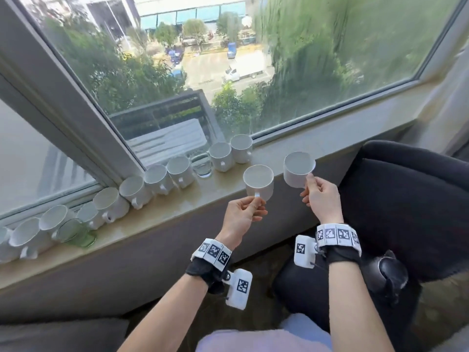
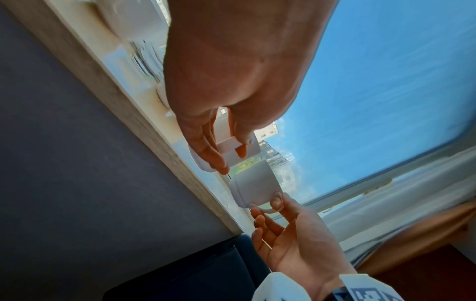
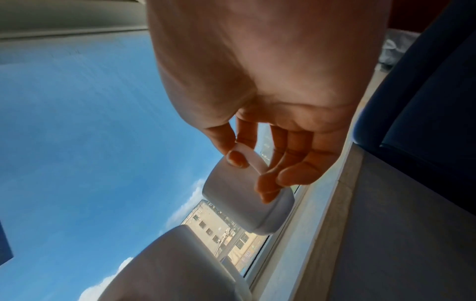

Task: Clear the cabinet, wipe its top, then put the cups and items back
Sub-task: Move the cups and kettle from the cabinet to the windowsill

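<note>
The left hand (image 1: pixel 242 214) pinches one white cup (image 1: pixel 258 182) by its handle, the right hand (image 1: pixel 320 199) pinches another cup (image 1: pixel 298 172), both above the windowsill (image 1: pixel 291 151) at 12 o'clock; such thin handle grips could let a cup swing, knocking the row of cups (image 1: pixel 162 179) at 10 o'clock

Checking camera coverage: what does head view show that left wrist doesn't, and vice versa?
Head only: the full row of white cups on the sill, a green glass, a clear glass, the street below. Left wrist only: undersides of both hands' fingers, blue sky. Shared: left hand pinching its cup by the handle, right hand pinching its cup.
</note>
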Motion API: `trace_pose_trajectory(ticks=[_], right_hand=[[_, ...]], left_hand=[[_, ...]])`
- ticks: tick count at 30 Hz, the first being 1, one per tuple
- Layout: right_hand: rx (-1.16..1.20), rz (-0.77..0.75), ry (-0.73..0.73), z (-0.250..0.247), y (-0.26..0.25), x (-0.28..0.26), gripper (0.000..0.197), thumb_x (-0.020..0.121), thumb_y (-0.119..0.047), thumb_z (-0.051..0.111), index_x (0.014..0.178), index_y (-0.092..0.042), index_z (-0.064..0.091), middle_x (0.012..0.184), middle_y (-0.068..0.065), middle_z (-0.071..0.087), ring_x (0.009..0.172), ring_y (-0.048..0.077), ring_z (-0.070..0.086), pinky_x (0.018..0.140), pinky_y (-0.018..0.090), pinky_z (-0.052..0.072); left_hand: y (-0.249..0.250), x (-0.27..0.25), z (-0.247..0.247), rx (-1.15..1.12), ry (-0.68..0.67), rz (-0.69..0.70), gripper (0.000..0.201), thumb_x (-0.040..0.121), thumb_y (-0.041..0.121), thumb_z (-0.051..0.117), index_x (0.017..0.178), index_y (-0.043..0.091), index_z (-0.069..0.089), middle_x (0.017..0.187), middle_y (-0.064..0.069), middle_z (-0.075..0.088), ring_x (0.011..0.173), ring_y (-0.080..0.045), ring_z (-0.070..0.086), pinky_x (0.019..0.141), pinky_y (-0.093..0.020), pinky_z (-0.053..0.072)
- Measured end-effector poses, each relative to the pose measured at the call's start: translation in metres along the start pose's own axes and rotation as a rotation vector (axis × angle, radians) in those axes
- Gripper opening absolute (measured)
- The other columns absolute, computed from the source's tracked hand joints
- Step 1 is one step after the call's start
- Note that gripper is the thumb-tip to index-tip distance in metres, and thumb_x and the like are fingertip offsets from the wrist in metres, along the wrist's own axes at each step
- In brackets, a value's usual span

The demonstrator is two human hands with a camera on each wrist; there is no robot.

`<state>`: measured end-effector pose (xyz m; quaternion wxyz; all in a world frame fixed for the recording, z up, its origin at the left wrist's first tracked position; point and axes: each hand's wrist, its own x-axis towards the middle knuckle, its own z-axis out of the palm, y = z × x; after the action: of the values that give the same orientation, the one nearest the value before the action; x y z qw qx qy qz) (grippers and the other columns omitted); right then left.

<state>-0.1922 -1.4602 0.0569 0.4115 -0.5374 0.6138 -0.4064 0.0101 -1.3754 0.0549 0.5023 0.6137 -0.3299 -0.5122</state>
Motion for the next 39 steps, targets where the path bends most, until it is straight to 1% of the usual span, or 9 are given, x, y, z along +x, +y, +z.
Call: trace_pose_trajectory(ticks=[3, 11, 15, 18, 21, 25, 30, 33, 39], right_hand=[[0.003, -0.007, -0.036, -0.011, 0.001, 0.04, 0.049, 0.1, -0.053, 0.048, 0.069, -0.019, 0.061, 0.066, 0.0, 0.069, 0.059, 0.013, 0.065, 0.083, 0.055, 0.057], [-0.01, 0.042, -0.136, -0.007, 0.02, 0.103, 0.05, 0.101, -0.052, 0.047, 0.073, -0.013, 0.063, 0.068, 0.001, 0.071, 0.063, 0.015, 0.069, 0.084, 0.055, 0.057], [-0.034, 0.053, -0.163, 0.004, 0.024, 0.129, 0.05, 0.101, -0.049, 0.049, 0.07, -0.013, 0.063, 0.063, 0.001, 0.07, 0.06, 0.017, 0.069, 0.084, 0.057, 0.056], [-0.069, 0.08, -0.164, 0.013, 0.021, 0.15, 0.051, 0.103, -0.047, 0.048, 0.071, -0.011, 0.067, 0.06, 0.0, 0.069, 0.066, 0.02, 0.069, 0.085, 0.053, 0.056], [-0.083, 0.106, -0.189, 0.022, 0.02, 0.167, 0.05, 0.103, -0.048, 0.046, 0.072, -0.017, 0.069, 0.062, -0.001, 0.071, 0.074, 0.024, 0.07, 0.087, 0.052, 0.055], [-0.09, 0.137, -0.217, 0.034, 0.017, 0.187, 0.051, 0.104, -0.046, 0.045, 0.07, -0.016, 0.067, 0.066, 0.001, 0.071, 0.077, 0.025, 0.07, 0.088, 0.047, 0.055], [-0.101, 0.114, -0.238, 0.05, 0.011, 0.212, 0.051, 0.106, -0.042, 0.045, 0.072, -0.01, 0.065, 0.071, 0.008, 0.07, 0.075, 0.026, 0.068, 0.075, 0.038, 0.049], [-0.108, 0.093, -0.232, 0.06, 0.013, 0.226, 0.053, 0.105, -0.042, 0.044, 0.072, -0.004, 0.061, 0.07, 0.013, 0.068, 0.075, 0.032, 0.065, 0.075, 0.042, 0.05], [-0.13, 0.042, -0.228, 0.068, 0.016, 0.244, 0.051, 0.104, -0.042, 0.044, 0.071, -0.004, 0.055, 0.07, 0.019, 0.063, 0.075, 0.036, 0.061, 0.072, 0.047, 0.049]], left_hand=[[0.005, 0.027, 0.032, -0.006, 0.052, -0.008, 0.015, 0.101, 0.02, 0.065, 0.096, 0.009, 0.075, 0.084, -0.005, 0.077, 0.081, -0.02, 0.076, 0.067, -0.023, 0.057], [0.008, 0.081, 0.073, -0.045, 0.146, -0.092, 0.016, 0.1, 0.023, 0.067, 0.097, 0.01, 0.075, 0.082, -0.003, 0.078, 0.079, -0.016, 0.075, 0.07, -0.023, 0.058], [0.007, 0.11, 0.085, -0.068, 0.171, -0.089, 0.016, 0.101, 0.02, 0.065, 0.097, 0.008, 0.075, 0.085, -0.002, 0.076, 0.082, -0.02, 0.076, 0.072, -0.025, 0.058], [0.008, 0.133, 0.091, -0.082, 0.183, -0.087, 0.017, 0.102, 0.016, 0.063, 0.099, 0.005, 0.074, 0.089, -0.007, 0.076, 0.082, -0.02, 0.075, 0.073, -0.024, 0.059], [0.01, 0.156, 0.094, -0.103, 0.203, -0.092, 0.019, 0.102, 0.014, 0.063, 0.106, -0.001, 0.075, 0.09, -0.008, 0.077, 0.081, -0.018, 0.074, 0.073, -0.024, 0.059], [0.013, 0.183, 0.096, -0.138, 0.228, -0.112, 0.016, 0.101, 0.013, 0.064, 0.103, 0.001, 0.075, 0.082, -0.004, 0.077, 0.08, -0.017, 0.075, 0.073, -0.024, 0.059], [0.017, 0.207, 0.092, -0.169, 0.257, -0.13, 0.017, 0.101, 0.012, 0.064, 0.105, -0.001, 0.074, 0.087, -0.006, 0.077, 0.085, -0.019, 0.076, 0.075, -0.025, 0.06], [0.017, 0.217, 0.089, -0.168, 0.252, -0.141, 0.014, 0.101, 0.011, 0.064, 0.104, 0.001, 0.074, 0.092, -0.007, 0.078, 0.089, -0.02, 0.076, 0.078, -0.026, 0.061], [0.014, 0.227, 0.092, -0.139, 0.233, -0.139, 0.014, 0.1, 0.014, 0.066, 0.105, 0.005, 0.075, 0.093, -0.006, 0.078, 0.09, -0.021, 0.076, 0.086, -0.034, 0.062]])
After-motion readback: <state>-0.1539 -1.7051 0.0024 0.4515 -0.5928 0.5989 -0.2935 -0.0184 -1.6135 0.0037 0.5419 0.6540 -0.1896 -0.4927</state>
